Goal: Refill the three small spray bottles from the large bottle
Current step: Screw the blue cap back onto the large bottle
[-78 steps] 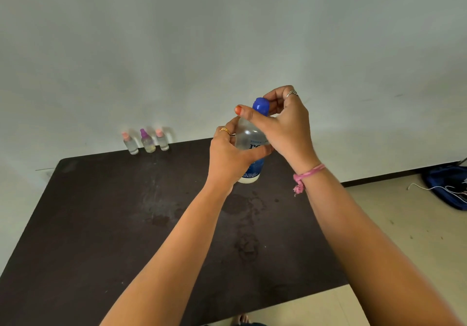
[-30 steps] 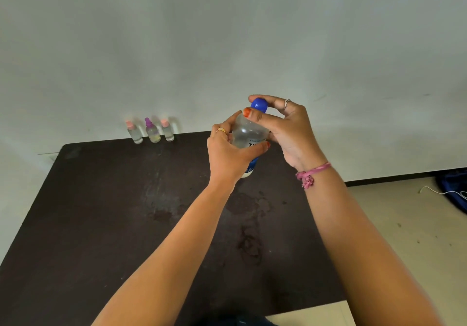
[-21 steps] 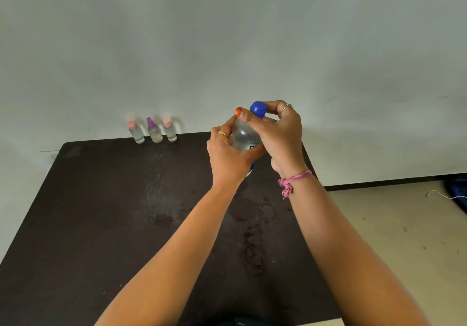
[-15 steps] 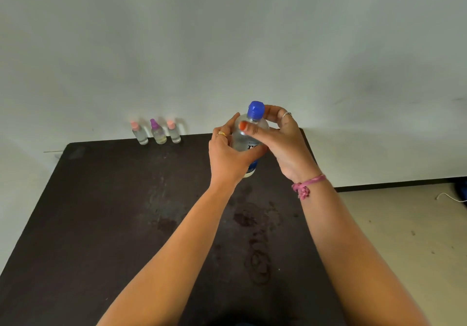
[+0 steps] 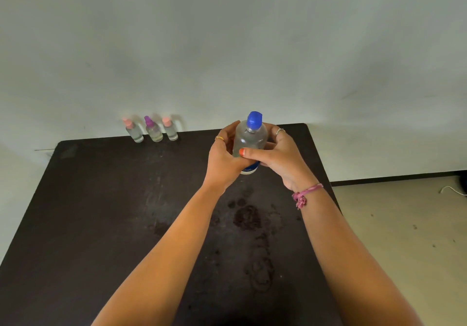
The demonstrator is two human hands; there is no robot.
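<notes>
Large bottle [image 5: 249,143] upright, blue cap [image 5: 254,118] up (on); left hand [image 5: 223,160], right hand [image 5: 280,160] fingers wrapped round body.

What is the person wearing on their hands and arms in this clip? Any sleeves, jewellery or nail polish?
No sleeves show: both forearms are bare. The left hand has a gold ring on one finger. The right hand has a thin silver ring, orange-red polish on the thumbnail, and a pink thread bracelet with a small tassel at the wrist. No watch or gloves show.

lg bottle [image 5: 250,140] in 2 hands
</notes>
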